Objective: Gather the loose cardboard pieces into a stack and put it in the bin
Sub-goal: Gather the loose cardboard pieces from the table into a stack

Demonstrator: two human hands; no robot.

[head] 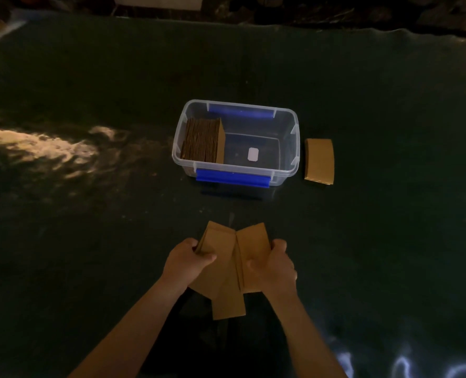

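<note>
Both hands grip a bunch of brown cardboard pieces (227, 271) low over the dark table, near its front. My left hand (189, 259) clasps the left group and my right hand (274, 264) clasps the right group; the two groups meet at an angle and one piece sticks out below. A clear plastic bin (286, 170) with blue handles stands beyond them at the middle of the table. A stack of cardboard pieces (203, 140) stands on edge in its left end. One more loose cardboard piece (319, 160) lies flat just right of the bin.
The dark green table covering (90, 227) spreads widely to both sides, with a bright patch of light at the left. A small white label (253, 154) shows on the bin's floor. Clutter lies in shadow beyond the far edge.
</note>
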